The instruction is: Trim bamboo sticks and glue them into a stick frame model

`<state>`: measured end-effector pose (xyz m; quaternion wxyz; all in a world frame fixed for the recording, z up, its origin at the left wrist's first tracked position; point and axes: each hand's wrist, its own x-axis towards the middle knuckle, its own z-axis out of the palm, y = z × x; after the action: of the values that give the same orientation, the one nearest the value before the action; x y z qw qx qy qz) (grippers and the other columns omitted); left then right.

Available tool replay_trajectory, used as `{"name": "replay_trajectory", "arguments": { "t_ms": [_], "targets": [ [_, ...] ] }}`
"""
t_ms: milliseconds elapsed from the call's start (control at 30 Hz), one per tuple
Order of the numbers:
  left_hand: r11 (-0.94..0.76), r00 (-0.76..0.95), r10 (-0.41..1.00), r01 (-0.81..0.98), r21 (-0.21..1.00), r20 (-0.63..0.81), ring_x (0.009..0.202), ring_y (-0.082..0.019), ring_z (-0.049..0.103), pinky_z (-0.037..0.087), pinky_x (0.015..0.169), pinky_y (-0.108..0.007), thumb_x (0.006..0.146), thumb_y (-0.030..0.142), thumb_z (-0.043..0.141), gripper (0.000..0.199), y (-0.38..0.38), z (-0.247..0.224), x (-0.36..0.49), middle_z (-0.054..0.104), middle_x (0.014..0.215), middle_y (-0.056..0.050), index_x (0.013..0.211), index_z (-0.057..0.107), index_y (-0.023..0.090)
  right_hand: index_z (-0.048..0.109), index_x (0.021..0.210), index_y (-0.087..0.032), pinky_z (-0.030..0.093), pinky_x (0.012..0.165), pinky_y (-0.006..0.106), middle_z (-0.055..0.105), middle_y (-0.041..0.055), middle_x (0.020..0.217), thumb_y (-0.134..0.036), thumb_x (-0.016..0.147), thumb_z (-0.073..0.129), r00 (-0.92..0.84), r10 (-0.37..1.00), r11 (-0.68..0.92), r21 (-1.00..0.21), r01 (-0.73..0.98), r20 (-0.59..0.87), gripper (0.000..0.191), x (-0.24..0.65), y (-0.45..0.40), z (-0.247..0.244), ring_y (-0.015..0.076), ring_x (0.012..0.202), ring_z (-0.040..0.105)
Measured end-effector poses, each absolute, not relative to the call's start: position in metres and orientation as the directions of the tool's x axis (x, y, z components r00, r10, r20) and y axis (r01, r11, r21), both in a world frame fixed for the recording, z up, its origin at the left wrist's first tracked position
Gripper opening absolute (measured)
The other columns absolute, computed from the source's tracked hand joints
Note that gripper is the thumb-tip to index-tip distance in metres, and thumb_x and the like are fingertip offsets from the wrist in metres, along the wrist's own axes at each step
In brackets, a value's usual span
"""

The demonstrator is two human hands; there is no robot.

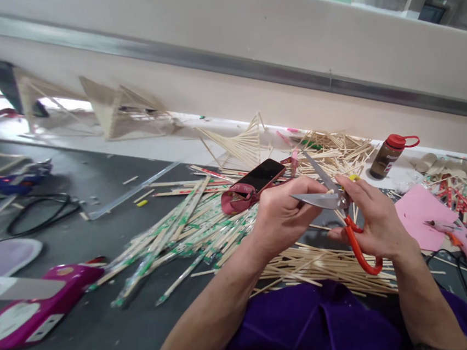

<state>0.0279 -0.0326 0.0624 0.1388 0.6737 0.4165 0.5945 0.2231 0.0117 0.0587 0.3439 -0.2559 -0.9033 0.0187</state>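
My right hand [372, 216] is closed around a pair of scissors [358, 250] with orange handles, near the pivot. The blades are spread apart and point left, one of them in front of my left hand [281, 212]. That hand is closed, its fingers pinching a thin wooden stick [340, 214] that crosses between the blades near the pivot. My left fingertips are partly hidden by the lower blade. Below both hands lies a pile of loose wooden sticks [323, 269]. Sticks in green-printed clear wrappers [169, 240] spread out left of my left hand.
A phone [260, 176] with a red strap lies behind my left hand. Farther back are a fan-shaped stick model [240, 145] and a red-capped bottle [386, 156]. A pink glue gun [458, 238] lies right; a blue tool [10, 181] and magenta device [35, 304] lie left.
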Motion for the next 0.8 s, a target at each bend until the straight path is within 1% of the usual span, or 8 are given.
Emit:
{"name": "replay_trajectory", "arguments": {
  "t_ms": [167, 233, 367, 533, 600, 667, 800],
  "targets": [
    [-0.611, -0.059, 0.743, 0.347, 0.712, 0.666, 0.059, -0.010, 0.061, 0.046, 0.054, -0.022, 0.082, 0.015, 0.066, 0.007, -0.031, 0.058, 0.029, 0.072, 0.073, 0.000, 0.081, 0.071, 0.020, 0.048, 0.138, -0.016, 0.051, 0.070, 0.038, 0.067, 0.0106, 0.099, -0.069, 0.087, 0.054, -0.633, 0.467, 0.875, -0.217, 0.434, 0.617, 0.073, 0.224, 0.012, 0.058, 0.0239, 0.083, 0.062],
    [-0.606, -0.063, 0.753, 0.321, 0.728, 0.655, 0.059, -0.010, 0.060, 0.046, 0.055, -0.021, 0.081, 0.014, 0.066, 0.008, -0.030, 0.058, 0.029, 0.072, 0.072, 0.000, 0.081, 0.071, 0.020, 0.049, 0.137, -0.015, 0.051, 0.071, 0.038, 0.068, 0.0113, 0.101, -0.069, 0.087, 0.055, -0.632, 0.472, 0.874, -0.230, 0.429, 0.615, 0.074, 0.224, 0.013, 0.057, 0.0240, 0.084, 0.063],
    [-0.585, -0.069, 0.776, 0.295, 0.756, 0.627, 0.053, -0.009, 0.055, 0.041, 0.050, -0.021, 0.080, 0.016, 0.066, 0.007, -0.031, 0.060, 0.028, 0.068, 0.065, 0.002, 0.078, 0.072, 0.019, 0.051, 0.137, -0.016, 0.052, 0.072, 0.037, 0.070, 0.0110, 0.103, -0.068, 0.085, 0.058, -0.637, 0.484, 0.871, -0.264, 0.414, 0.601, 0.073, 0.226, 0.013, 0.056, 0.0225, 0.084, 0.064],
    [-0.545, -0.078, 0.807, 0.280, 0.790, 0.585, 0.052, -0.010, 0.053, 0.041, 0.051, -0.022, 0.077, 0.015, 0.067, 0.007, -0.032, 0.064, 0.026, 0.066, 0.063, 0.001, 0.076, 0.072, 0.019, 0.054, 0.135, -0.015, 0.052, 0.072, 0.036, 0.071, 0.0111, 0.104, -0.065, 0.084, 0.062, -0.645, 0.496, 0.867, -0.291, 0.404, 0.582, 0.072, 0.228, 0.013, 0.059, 0.0212, 0.083, 0.065],
    [-0.503, -0.082, 0.844, 0.225, 0.835, 0.531, 0.052, -0.010, 0.053, 0.040, 0.049, -0.023, 0.076, 0.017, 0.069, 0.004, -0.033, 0.066, 0.027, 0.064, 0.061, 0.001, 0.074, 0.071, 0.019, 0.055, 0.134, -0.015, 0.051, 0.069, 0.034, 0.071, 0.0106, 0.103, -0.063, 0.083, 0.064, -0.649, 0.497, 0.867, -0.294, 0.403, 0.576, 0.071, 0.230, 0.013, 0.060, 0.0198, 0.080, 0.064],
    [-0.442, -0.077, 0.888, 0.131, 0.887, 0.454, 0.051, -0.010, 0.052, 0.039, 0.047, -0.022, 0.076, 0.020, 0.071, 0.004, -0.033, 0.068, 0.027, 0.062, 0.058, 0.002, 0.072, 0.069, 0.019, 0.056, 0.133, -0.014, 0.050, 0.066, 0.032, 0.071, 0.0103, 0.103, -0.058, 0.084, 0.065, -0.649, 0.495, 0.868, -0.292, 0.401, 0.578, 0.066, 0.231, 0.012, 0.060, 0.0180, 0.076, 0.062],
    [-0.322, -0.040, 0.947, -0.050, 0.945, 0.320, 0.045, -0.007, 0.045, 0.032, 0.042, -0.020, 0.075, 0.029, 0.077, 0.016, -0.033, 0.072, 0.027, 0.056, 0.050, 0.004, 0.070, 0.067, 0.019, 0.058, 0.132, -0.011, 0.049, 0.064, 0.030, 0.071, 0.0087, 0.096, -0.041, 0.087, 0.064, -0.658, 0.491, 0.870, -0.288, 0.400, 0.571, 0.054, 0.232, 0.011, 0.061, 0.0166, 0.072, 0.061]
  ]
}}
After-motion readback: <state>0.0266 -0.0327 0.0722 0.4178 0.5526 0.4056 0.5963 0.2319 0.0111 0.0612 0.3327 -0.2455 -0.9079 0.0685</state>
